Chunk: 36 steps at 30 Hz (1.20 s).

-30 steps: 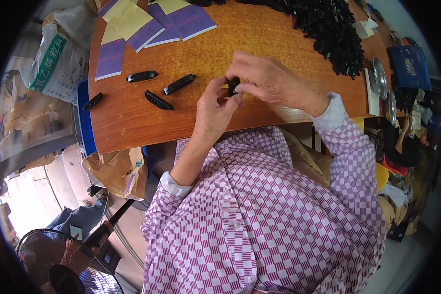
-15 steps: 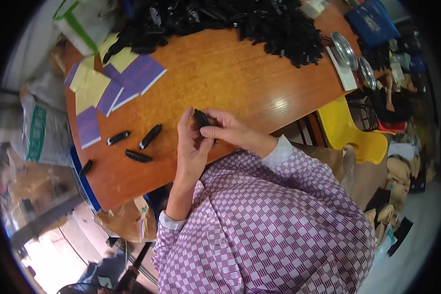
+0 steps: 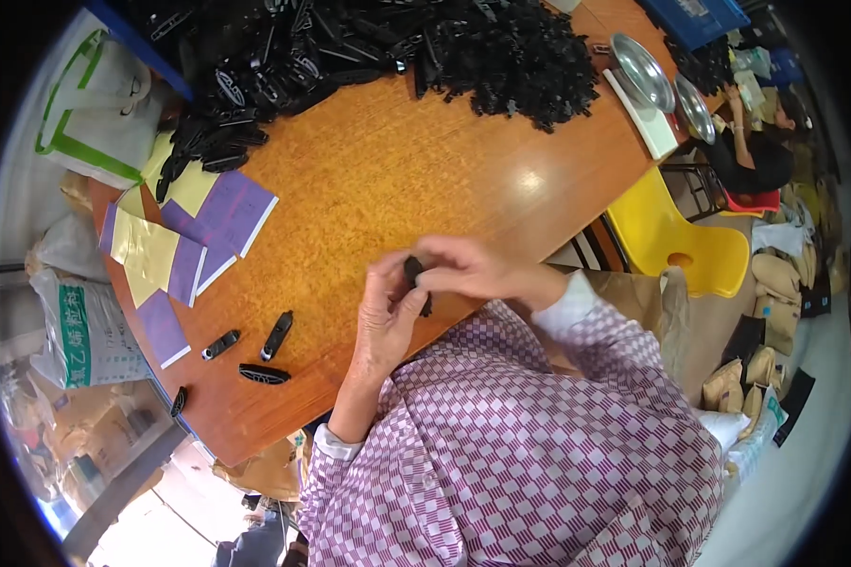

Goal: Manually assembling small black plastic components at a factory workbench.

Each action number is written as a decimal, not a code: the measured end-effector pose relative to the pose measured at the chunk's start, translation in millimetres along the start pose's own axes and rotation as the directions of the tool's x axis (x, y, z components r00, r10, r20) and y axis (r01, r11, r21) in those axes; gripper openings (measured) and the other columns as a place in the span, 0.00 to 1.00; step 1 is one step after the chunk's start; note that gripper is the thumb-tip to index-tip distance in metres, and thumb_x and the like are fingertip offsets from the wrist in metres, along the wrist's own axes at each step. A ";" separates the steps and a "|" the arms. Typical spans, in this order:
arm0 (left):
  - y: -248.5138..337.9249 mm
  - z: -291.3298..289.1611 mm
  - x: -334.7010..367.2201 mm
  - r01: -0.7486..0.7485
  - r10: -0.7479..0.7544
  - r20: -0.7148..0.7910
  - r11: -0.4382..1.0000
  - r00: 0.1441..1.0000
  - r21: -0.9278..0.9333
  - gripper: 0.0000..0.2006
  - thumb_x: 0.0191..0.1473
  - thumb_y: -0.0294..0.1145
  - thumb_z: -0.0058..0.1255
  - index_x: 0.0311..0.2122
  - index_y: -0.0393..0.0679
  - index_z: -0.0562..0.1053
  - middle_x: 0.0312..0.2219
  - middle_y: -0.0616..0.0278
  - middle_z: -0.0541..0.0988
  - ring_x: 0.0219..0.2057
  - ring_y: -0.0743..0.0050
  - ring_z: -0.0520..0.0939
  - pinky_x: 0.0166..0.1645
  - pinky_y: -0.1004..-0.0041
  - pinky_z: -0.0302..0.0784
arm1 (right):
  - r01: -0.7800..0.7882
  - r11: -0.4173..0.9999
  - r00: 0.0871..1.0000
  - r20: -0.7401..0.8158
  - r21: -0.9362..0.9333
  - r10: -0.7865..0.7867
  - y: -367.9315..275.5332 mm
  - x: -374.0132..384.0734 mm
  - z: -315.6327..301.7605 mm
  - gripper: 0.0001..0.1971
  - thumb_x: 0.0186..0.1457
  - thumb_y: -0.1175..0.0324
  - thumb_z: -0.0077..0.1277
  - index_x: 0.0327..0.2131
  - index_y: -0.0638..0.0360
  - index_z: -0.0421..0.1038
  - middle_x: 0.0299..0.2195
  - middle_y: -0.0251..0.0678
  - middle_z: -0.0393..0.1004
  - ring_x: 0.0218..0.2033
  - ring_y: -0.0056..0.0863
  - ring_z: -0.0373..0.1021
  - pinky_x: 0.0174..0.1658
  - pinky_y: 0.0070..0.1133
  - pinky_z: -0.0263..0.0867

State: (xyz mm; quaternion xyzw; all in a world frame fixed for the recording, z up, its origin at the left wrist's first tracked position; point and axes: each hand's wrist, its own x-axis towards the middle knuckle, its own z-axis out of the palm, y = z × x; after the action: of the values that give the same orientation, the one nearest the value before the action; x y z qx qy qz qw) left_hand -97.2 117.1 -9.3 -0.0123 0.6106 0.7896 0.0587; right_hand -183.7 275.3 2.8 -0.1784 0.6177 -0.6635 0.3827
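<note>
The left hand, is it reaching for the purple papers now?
No: the left hand and right hand meet at a small black piece, well away from the purple papers.

I register moderately bright lighting overall. A compact white glare spot marks the wooden tabletop point(image 3: 378, 161), right of centre. The floor point(image 3: 151, 531) at lower left is overexposed. Blur softens the right hand point(image 3: 471, 267). Fisheye distortion bends straight edges toward the black border.

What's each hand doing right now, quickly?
Left hand: closed, holding a small black piece.
Right hand: curled at the same piece, but blurred; whether it grips cannot be told.
</note>
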 end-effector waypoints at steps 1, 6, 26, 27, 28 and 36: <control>5.2 -1.6 0.0 0.056 -0.057 -0.023 0.998 0.998 -0.027 0.20 0.55 0.20 0.42 0.52 0.43 0.56 0.33 0.60 0.72 0.32 0.79 0.74 0.35 0.78 0.70 | 0.049 0.977 0.997 0.071 -0.206 -0.035 -10.1 4.8 -16.9 0.11 0.56 0.72 0.45 0.43 0.63 0.66 0.39 0.32 0.70 0.42 0.20 0.67 0.45 0.16 0.63; 29.2 -27.8 24.6 0.191 -0.210 -0.088 0.964 0.974 -0.184 0.10 0.57 0.27 0.39 0.44 0.41 0.59 0.24 0.58 0.73 0.26 0.74 0.75 0.31 0.76 0.72 | -0.177 0.617 0.655 -0.560 -0.767 -0.508 -28.5 13.9 -115.5 0.11 0.55 0.65 0.48 0.40 0.58 0.68 0.31 0.30 0.69 0.33 0.23 0.67 0.38 0.19 0.64; 70.3 -219.4 138.6 -0.099 0.246 0.168 -0.269 0.955 0.958 0.15 0.43 0.29 0.53 0.39 0.41 0.67 0.33 0.53 0.71 0.41 0.53 0.72 0.43 0.62 0.69 | -0.161 0.243 0.688 -0.285 -0.957 -0.667 -2.0 19.6 -171.9 0.11 0.48 0.76 0.53 0.37 0.61 0.66 0.29 0.39 0.70 0.29 0.32 0.69 0.33 0.21 0.66; 65.6 -227.1 134.1 -0.068 0.298 0.143 -0.247 0.944 0.967 0.14 0.44 0.30 0.53 0.37 0.40 0.67 0.34 0.49 0.72 0.40 0.52 0.73 0.43 0.61 0.69 | -0.129 0.370 0.668 -0.356 -0.920 -0.654 7.8 23.7 -177.3 0.12 0.47 0.77 0.54 0.37 0.61 0.66 0.28 0.37 0.70 0.29 0.28 0.69 0.32 0.19 0.66; 67.8 -221.9 130.2 0.053 0.281 -0.001 -0.177 0.960 0.983 0.14 0.44 0.32 0.53 0.36 0.41 0.67 0.34 0.48 0.73 0.38 0.51 0.74 0.42 0.60 0.68 | -0.109 0.487 0.642 -0.435 -0.867 -0.631 15.6 25.4 -182.2 0.13 0.46 0.78 0.54 0.37 0.61 0.66 0.27 0.35 0.70 0.28 0.24 0.69 0.32 0.18 0.66; 71.6 -109.2 67.5 0.211 -0.133 -0.376 0.962 0.917 0.174 0.09 0.53 0.38 0.51 0.29 0.45 0.67 0.23 0.66 0.72 0.17 0.85 0.68 0.15 0.84 0.58 | 0.118 0.962 0.743 -0.621 -0.245 -0.249 -11.2 16.4 -138.4 0.06 0.50 0.76 0.53 0.31 0.60 0.66 0.23 0.29 0.69 0.23 0.14 0.66 0.25 0.13 0.64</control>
State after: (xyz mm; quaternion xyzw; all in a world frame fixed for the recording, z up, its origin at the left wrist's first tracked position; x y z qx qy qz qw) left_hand -177.6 -0.8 25.8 -0.2046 0.6879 0.6962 0.0161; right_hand -295.7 357.3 -14.4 -0.0347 0.7510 -0.6567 0.0603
